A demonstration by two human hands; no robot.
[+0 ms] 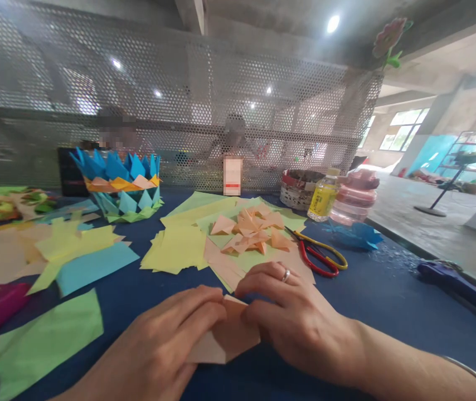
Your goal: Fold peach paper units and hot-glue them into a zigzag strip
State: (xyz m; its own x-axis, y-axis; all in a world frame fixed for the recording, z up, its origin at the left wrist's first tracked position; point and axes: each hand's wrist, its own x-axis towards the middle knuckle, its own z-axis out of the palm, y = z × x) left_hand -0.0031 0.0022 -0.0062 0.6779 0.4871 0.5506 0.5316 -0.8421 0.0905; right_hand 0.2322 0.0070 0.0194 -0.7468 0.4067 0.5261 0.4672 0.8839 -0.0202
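Observation:
My left hand (pixel 166 340) and my right hand (pixel 292 317) meet over a peach paper piece (pixel 227 337) lying on the dark blue table (pixel 388 301). Fingers of both hands are curled and pinch the paper's top edge, pressing a fold. A ring sits on one finger of my right hand. Just beyond lies a heap of folded peach triangles (pixel 250 228) on light green and yellow sheets (pixel 177 248). Red and yellow scissors (pixel 317 256) lie to the right of that heap.
A blue, orange and green folded paper bowl (pixel 121 186) stands at the back left. Loose paper sheets (pixel 66 250) cover the left. A yellow bottle (pixel 324 196), a pink container (pixel 355 200) and a woven basket (pixel 299 188) stand by the perforated metal screen (pixel 179 111). A purple tool (pixel 459 287) lies at the right edge.

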